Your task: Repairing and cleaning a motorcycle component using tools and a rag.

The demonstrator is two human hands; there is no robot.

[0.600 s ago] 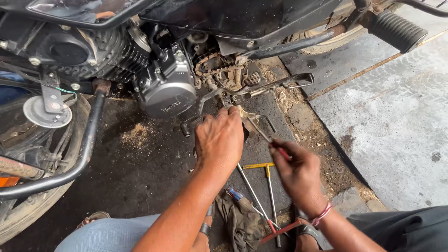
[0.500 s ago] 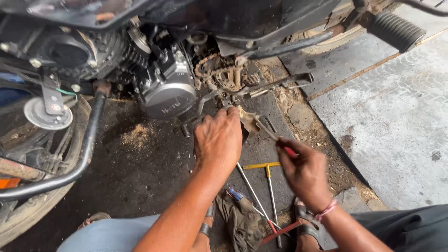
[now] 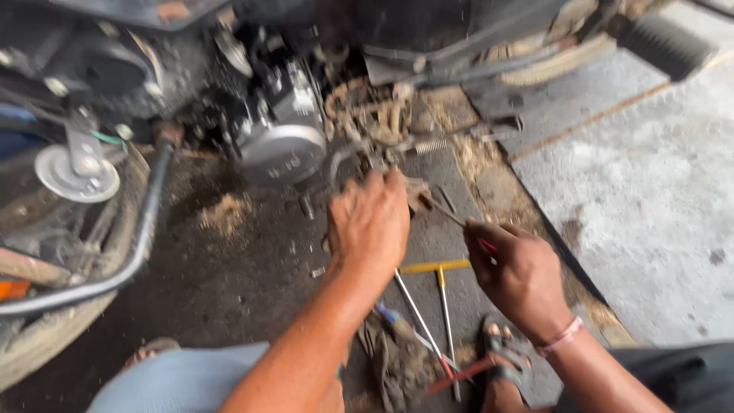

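Crowded above by the motorcycle engine and rusty linkage; open grey concrete slab to the right, dark oily floor to the left. Left hand reaching under the engine, fingers curled forward onto a small part (blurred, grip unclear). Right hand closed around a thin screwdriver, tip aimed beside the left fingertips. Yellow-handled T-wrench lying between both wrists.

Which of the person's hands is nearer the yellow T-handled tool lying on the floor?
The right. The right hand, gripping a thin red-handled tool, hangs just right of the yellow T-handled tool. The left hand is up and to its left, by the silver engine cover.
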